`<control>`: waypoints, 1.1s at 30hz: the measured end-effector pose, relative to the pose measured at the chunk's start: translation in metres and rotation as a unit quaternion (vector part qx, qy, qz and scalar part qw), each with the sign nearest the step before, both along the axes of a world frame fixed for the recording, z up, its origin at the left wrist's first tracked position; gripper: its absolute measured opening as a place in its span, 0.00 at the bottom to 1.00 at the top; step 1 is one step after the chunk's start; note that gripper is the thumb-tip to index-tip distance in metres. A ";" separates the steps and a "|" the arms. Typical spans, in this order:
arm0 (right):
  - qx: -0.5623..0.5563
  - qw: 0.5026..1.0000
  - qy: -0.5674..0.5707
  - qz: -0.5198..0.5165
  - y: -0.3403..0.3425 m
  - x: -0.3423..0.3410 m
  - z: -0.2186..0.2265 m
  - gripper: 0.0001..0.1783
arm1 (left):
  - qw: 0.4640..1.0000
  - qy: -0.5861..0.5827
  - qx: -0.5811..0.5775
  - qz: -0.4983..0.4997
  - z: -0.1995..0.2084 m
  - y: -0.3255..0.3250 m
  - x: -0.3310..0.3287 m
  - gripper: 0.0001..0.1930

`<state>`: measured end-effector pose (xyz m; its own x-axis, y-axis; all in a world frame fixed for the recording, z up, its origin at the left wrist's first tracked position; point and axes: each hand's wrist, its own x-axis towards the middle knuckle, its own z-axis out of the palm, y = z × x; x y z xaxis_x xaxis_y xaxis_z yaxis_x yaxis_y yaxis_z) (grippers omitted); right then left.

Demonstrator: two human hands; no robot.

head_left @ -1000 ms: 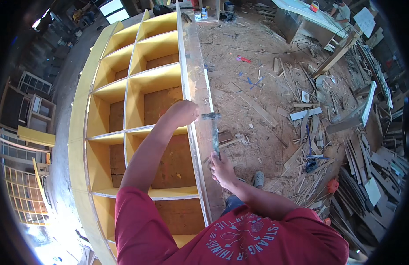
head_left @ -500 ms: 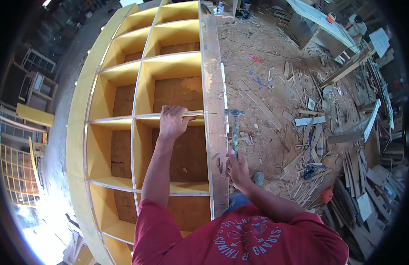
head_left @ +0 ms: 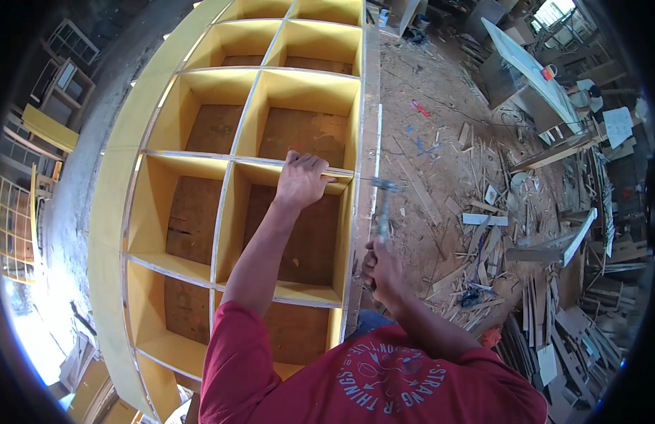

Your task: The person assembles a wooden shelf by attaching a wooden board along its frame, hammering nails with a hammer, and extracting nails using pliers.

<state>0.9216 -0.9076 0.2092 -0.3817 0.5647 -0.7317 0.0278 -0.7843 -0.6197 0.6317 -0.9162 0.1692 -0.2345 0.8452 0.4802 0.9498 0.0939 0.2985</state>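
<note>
Right now the left hand (head_left: 301, 181) sits mid-frame, fingers curled over the front edge of a horizontal shelf board (head_left: 200, 157) in the big yellow shelf unit (head_left: 115, 212), which fills the upper left & centre of the frame. Right hand (head_left: 384, 272) is lower, just right of centre, fist clamped round the handle of a hammer (head_left: 384, 205) — head up near the unit's right side panel (head_left: 370, 106), level w/ the board's end. Hands are apart, one either side of that panel. Dirt floor (head_left: 440, 120) at right is strewn w/ wood offcuts (head_left: 483, 219) — a pale board (head_left: 529, 71) leans at upper right.
</note>
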 end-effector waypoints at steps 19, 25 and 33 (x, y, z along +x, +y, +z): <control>0.132 0.970 -0.054 -0.195 0.027 0.026 -0.029 0.20 | 1.000 0.010 0.010 -0.007 0.005 0.010 0.002 0.14; 0.116 0.985 0.038 -0.118 0.020 0.018 -0.008 0.17 | 0.999 0.000 -0.031 0.009 0.007 0.003 0.004 0.14; 0.054 0.998 -0.026 -0.004 0.001 -0.005 -0.002 0.19 | 1.000 0.006 -0.018 0.007 0.007 0.004 0.003 0.14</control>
<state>0.9166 -0.9068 0.2076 -0.3395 0.6436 -0.6860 0.0568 -0.7139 -0.6979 0.6351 -0.9125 0.1758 -0.2420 0.8585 0.4522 0.9514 0.1185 0.2841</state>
